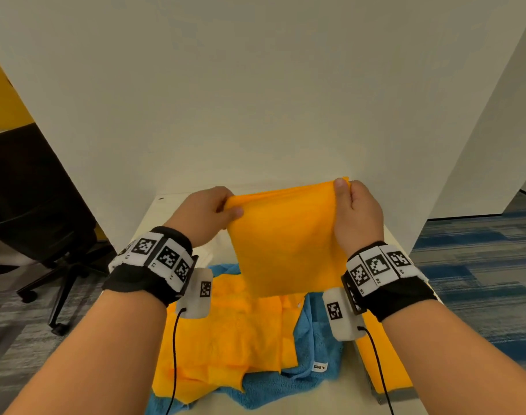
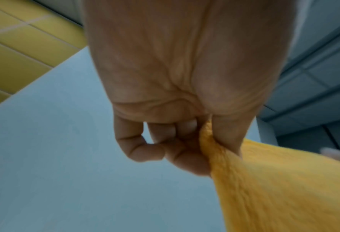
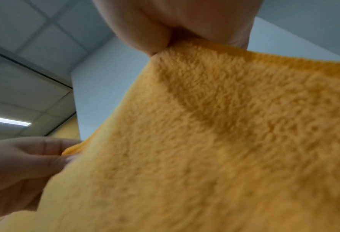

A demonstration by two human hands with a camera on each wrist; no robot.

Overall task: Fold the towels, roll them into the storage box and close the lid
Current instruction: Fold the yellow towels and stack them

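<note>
Orange towel (image 1: 285,238) is held up in the air above the bench (image 1: 178,211), stretched flat between both hands by its top corners. Left corner is pinched by the left hand (image 1: 206,215), thumb in front and fingers curled behind; in the left wrist view the cloth (image 2: 284,188) is seen bunched between thumb and curled fingers (image 2: 143,149). Right corner is pinched by the right hand (image 1: 357,217), thumb on top at the upper edge; the right wrist view is filled by fleecy fabric (image 3: 214,141) hanging from that pinch, with the left hand (image 3: 20,169) seen at the far corner. Both grips are closed tight on the towel.

Below it, a second orange towel (image 1: 225,339) is spread crumpled on the bench, laid over a blue towel (image 1: 285,390) that shows at its near and right edges. Just right of these, an orange slab (image 1: 378,354) is partly hidden by the right forearm; what it is cannot be told. White partition panels (image 1: 255,100) stand behind, and an office chair (image 1: 46,235) is off to the left on the carpet.
</note>
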